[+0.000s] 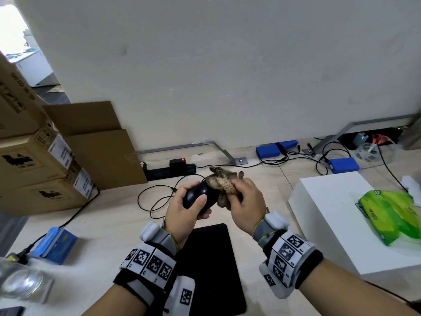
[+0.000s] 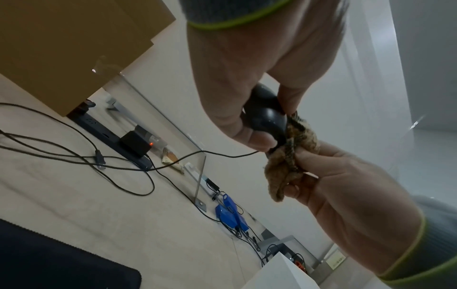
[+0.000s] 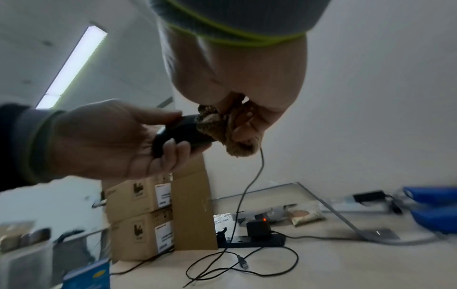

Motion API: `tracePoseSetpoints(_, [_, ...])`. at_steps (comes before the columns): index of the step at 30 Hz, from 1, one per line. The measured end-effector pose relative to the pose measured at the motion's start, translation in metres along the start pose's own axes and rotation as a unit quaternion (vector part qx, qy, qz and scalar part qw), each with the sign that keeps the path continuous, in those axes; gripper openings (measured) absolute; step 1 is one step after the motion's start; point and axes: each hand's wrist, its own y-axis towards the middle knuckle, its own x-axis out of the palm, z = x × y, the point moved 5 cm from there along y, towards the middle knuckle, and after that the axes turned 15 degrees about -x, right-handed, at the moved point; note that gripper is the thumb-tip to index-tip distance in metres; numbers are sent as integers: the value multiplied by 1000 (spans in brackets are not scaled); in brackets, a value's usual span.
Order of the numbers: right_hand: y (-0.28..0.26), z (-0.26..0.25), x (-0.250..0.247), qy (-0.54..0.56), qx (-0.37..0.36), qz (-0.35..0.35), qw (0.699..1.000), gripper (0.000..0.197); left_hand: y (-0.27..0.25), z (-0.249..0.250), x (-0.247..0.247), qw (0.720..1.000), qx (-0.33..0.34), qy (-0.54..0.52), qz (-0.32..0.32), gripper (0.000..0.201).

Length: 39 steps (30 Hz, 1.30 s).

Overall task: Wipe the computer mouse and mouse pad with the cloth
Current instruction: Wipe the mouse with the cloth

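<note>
My left hand (image 1: 185, 207) grips a black wired computer mouse (image 1: 197, 197), lifted above the desk, thumb across its top. My right hand (image 1: 245, 201) holds a bunched tan and dark patterned cloth (image 1: 222, 181) pressed against the mouse's front end. In the left wrist view the cloth (image 2: 288, 156) sits against the mouse (image 2: 265, 117). In the right wrist view the cloth (image 3: 222, 129) covers the tip of the mouse (image 3: 180, 135). The black mouse pad (image 1: 211, 265) lies flat on the desk below my wrists. The mouse cable (image 1: 155, 197) trails down in loops.
Cardboard boxes (image 1: 34, 160) are stacked at the left. A black power strip (image 1: 170, 171) lies by the wall. Blue packs (image 1: 344, 165) and cables sit at the back right. A white box (image 1: 337, 215) carries a green packet (image 1: 391, 213). A blue booklet (image 1: 54, 245) lies at the left.
</note>
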Motion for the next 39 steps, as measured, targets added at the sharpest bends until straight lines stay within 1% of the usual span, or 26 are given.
tracePoseSetpoints(2, [0, -13, 5, 9, -44, -31, 999, 28, 4, 2, 1, 1000, 2, -1, 1, 28])
tracePoseSetpoints(4, [5, -14, 7, 12, -59, -39, 997, 31, 6, 4, 1, 1000, 2, 1, -6, 29])
tracePoseSetpoints(5, [10, -8, 5, 8, -41, -30, 999, 30, 6, 7, 2, 1000, 3, 6, -13, 30])
tracePoseSetpoints(7, [19, 7, 0, 0, 38, -5, 999, 25, 8, 11, 1, 999, 11, 23, -23, 30])
tracePoseSetpoints(8, [20, 9, -1, -2, 63, 2, 998, 22, 9, 12, 1, 999, 13, 29, -22, 30])
tracePoseSetpoints(9, [20, 5, 1, 0, 58, 5, 998, 19, 10, 13, 1, 999, 15, 29, -17, 30])
tracePoseSetpoints(12, [12, -27, 9, 37, -37, -18, 998, 20, 13, 14, 1, 999, 22, 24, 1, 30])
tracePoseSetpoints(13, [11, -28, 10, 46, -56, -27, 997, 23, 13, 13, 1, 1000, 22, 21, -5, 31])
tracePoseSetpoints(14, [14, -23, 8, 44, -52, -28, 997, 24, 11, 13, -1, 1000, 21, 18, -13, 31])
tracePoseSetpoints(15, [18, -10, 6, 39, -20, -16, 999, 23, 9, 14, -3, 999, 20, 20, -21, 31])
tracePoseSetpoints(16, [22, 8, 2, 38, 44, 4, 998, 19, 6, 15, -4, 999, 21, 29, -27, 31])
tracePoseSetpoints(18, [27, 40, -6, 78, 171, 46, 981, 11, 1, 18, -6, 998, 27, 40, -40, 34])
tracePoseSetpoints(19, [29, 49, -9, 95, 201, 65, 973, 10, 0, 19, -6, 998, 34, 42, -44, 34])
tracePoseSetpoints(20, [32, 52, -13, 101, 211, 77, 969, 11, 0, 19, -8, 997, 40, 42, -42, 36])
tracePoseSetpoints(22, [37, 45, -19, 118, 198, 81, 970, 9, 1, 17, -9, 998, 39, 42, -25, 42])
tracePoseSetpoints(24, [39, 30, -17, 138, 177, 65, 972, 9, 5, 12, -11, 998, 20, 51, -1, 55])
tracePoseSetpoints(26, [36, 11, -10, 112, 128, 32, 985, 14, 7, 11, -11, 995, 22, 94, 36, 63])
tracePoseSetpoints(27, [34, -1, -6, 81, 82, 9, 993, 20, 7, 14, -11, 986, 43, 150, 60, 65])
tracePoseSetpoints(28, [30, -14, -1, 53, 33, -18, 998, 23, 6, 18, -10, 970, 68, 220, 80, 63])
tracePoseSetpoints(29, [26, -28, 5, 35, -14, -46, 998, 24, 5, 20, -9, 952, 91, 277, 94, 57])
tracePoseSetpoints(31, [20, -47, 17, 33, -70, -111, 991, 25, 4, 24, -7, 929, 121, 336, 103, 38])
tracePoseSetpoints(32, [19, -49, 18, 35, -79, -132, 987, 27, 3, 25, -7, 917, 134, 361, 108, 34])
tracePoseSetpoints(34, [24, -36, 16, 13, -58, -138, 989, 24, -2, 29, -9, 894, 166, 402, 112, 35])
tracePoseSetpoints(37, [34, 0, 6, -62, 58, -135, 987, 12, -5, 29, -11, 877, 184, 428, 117, 45])
tracePoseSetpoints(38, [33, 0, 6, -71, 72, -135, 986, 13, -5, 30, -12, 876, 183, 430, 119, 45])
tracePoseSetpoints(39, [32, -8, 8, -66, 55, -128, 988, 15, -4, 30, -11, 875, 186, 430, 118, 43])
